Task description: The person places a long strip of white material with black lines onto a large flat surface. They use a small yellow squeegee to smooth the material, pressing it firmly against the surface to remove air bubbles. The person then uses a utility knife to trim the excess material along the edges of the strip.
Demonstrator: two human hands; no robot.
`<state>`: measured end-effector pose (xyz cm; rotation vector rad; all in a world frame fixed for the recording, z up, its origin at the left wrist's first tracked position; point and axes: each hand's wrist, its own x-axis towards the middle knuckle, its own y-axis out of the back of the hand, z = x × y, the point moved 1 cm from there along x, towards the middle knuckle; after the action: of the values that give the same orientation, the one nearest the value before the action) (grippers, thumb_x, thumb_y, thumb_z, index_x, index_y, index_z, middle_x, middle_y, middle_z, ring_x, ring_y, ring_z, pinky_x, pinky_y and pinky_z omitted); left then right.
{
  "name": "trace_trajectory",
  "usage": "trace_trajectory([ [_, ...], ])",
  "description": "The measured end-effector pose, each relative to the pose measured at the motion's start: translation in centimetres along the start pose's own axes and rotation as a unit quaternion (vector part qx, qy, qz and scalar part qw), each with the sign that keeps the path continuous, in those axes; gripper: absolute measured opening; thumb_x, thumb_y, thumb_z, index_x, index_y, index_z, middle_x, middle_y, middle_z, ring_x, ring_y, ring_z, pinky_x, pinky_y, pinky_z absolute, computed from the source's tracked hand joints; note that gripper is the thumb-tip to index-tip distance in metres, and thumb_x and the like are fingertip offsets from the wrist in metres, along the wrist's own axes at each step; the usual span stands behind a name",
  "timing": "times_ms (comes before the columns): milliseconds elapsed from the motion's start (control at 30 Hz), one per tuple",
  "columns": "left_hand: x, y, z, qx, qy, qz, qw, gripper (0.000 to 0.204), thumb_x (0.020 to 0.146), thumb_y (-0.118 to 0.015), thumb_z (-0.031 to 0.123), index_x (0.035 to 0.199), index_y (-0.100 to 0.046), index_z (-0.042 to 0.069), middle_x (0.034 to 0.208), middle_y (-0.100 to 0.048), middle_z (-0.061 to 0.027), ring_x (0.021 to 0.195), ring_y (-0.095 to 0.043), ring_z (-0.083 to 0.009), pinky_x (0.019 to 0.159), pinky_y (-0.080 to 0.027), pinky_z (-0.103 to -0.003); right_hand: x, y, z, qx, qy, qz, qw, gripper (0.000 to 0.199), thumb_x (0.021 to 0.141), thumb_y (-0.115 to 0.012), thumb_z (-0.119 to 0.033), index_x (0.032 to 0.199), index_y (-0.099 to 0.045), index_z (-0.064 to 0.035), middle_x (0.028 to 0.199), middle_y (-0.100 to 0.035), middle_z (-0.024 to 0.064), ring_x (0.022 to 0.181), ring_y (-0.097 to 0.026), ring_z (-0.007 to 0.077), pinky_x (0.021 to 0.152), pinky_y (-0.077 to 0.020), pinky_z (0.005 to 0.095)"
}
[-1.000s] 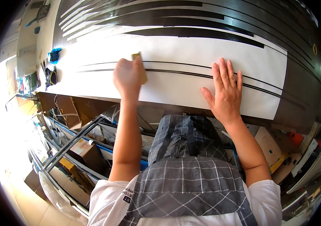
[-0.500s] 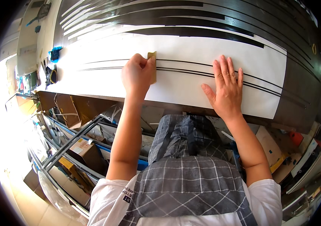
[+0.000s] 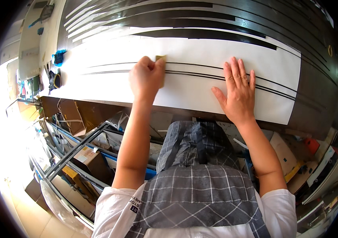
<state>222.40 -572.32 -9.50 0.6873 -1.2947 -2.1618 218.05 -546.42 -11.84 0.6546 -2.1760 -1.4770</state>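
Note:
A long white sheet [image 3: 200, 95] lies on the dark worktable, crossed lengthwise by thin black lines [image 3: 200, 75]. My left hand [image 3: 146, 79] is closed on a flat, yellowish-tan piece [image 3: 161, 58], its edge set across the lines; my fingers cover much of it, and its exact kind does not show. Farther right, my right hand [image 3: 238, 91] lies flat on the sheet over the lines, fingers stretched out and thumb apart, holding nothing.
Black strips [image 3: 224, 35] lie along the sheet's far side on the dark tabletop [image 3: 311, 83]. Blue and black items [image 3: 58, 58] sit at the left end. Below the near edge stand a metal rack [image 3: 77, 142], a cardboard box [image 3: 91, 160] and leaning boards [image 3: 323, 178].
My left hand and the tan piece have shifted very slightly to the right, and less of the piece shows. My right hand stays flat in the same place.

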Motion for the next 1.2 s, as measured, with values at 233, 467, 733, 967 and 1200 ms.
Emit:
trace_trajectory([
  [233,1.3,1.7,-2.6,-0.015,0.024,0.057,0.998,0.047,0.089,-0.062,0.046,0.071,-0.061,0.002,0.069,-0.064,-0.0175,0.066,-0.063,-0.0364,0.063,-0.050,-0.043,0.5,0.0,-0.3,-0.010,-0.004,0.003,1.000,0.070,0.096,-0.053,-0.048,0.150,-0.037,-0.0079,0.159,-0.030,0.0112,0.148,-0.026,0.0293,0.117,-0.0162,0.0557],
  [467,0.6,0.6,-0.4,0.008,0.012,0.009,1.000,0.041,0.084,-0.070,0.040,0.066,-0.058,0.005,0.069,-0.065,-0.0168,0.066,-0.063,-0.0337,0.062,-0.049,-0.042,0.8,-0.2,-0.1,-0.010,0.000,-0.004,1.000,0.071,0.096,-0.052,-0.050,0.150,-0.037,-0.0080,0.159,-0.029,0.0110,0.148,-0.025,0.0293,0.117,-0.0160,0.0568],
  [733,0.0,0.2,-0.2,-0.063,-0.029,0.043,0.997,0.037,0.085,-0.071,0.038,0.070,-0.061,0.005,0.062,-0.062,-0.0152,0.059,-0.061,-0.0335,0.058,-0.049,-0.041,0.9,-0.3,-0.2,-0.017,-0.001,0.003,1.000,0.072,0.095,-0.053,-0.051,0.150,-0.036,-0.0075,0.159,-0.029,0.0109,0.147,-0.026,0.0291,0.117,-0.0166,0.0563],
  [967,1.9,1.6,-2.9,0.057,0.037,0.053,0.996,0.054,0.088,-0.060,0.049,0.068,-0.063,0.000,0.066,-0.065,-0.0214,0.067,-0.066,-0.0386,0.063,-0.051,-0.046,0.8,0.2,-0.2,-0.016,-0.005,0.000,1.000,0.072,0.095,-0.053,-0.051,0.150,-0.037,-0.0068,0.159,-0.030,0.0111,0.147,-0.026,0.0289,0.117,-0.0169,0.0563],
  [1200,0.3,-0.1,-0.1,0.005,-0.026,0.023,0.999,0.039,0.084,-0.071,0.040,0.070,-0.061,0.005,0.069,-0.064,-0.0158,0.066,-0.064,-0.0355,0.061,-0.049,-0.044,0.8,0.0,-0.1,-0.019,0.000,0.006,1.000,0.071,0.095,-0.054,-0.050,0.149,-0.038,-0.0064,0.159,-0.030,0.0113,0.147,-0.027,0.0293,0.117,-0.0174,0.0562],
])
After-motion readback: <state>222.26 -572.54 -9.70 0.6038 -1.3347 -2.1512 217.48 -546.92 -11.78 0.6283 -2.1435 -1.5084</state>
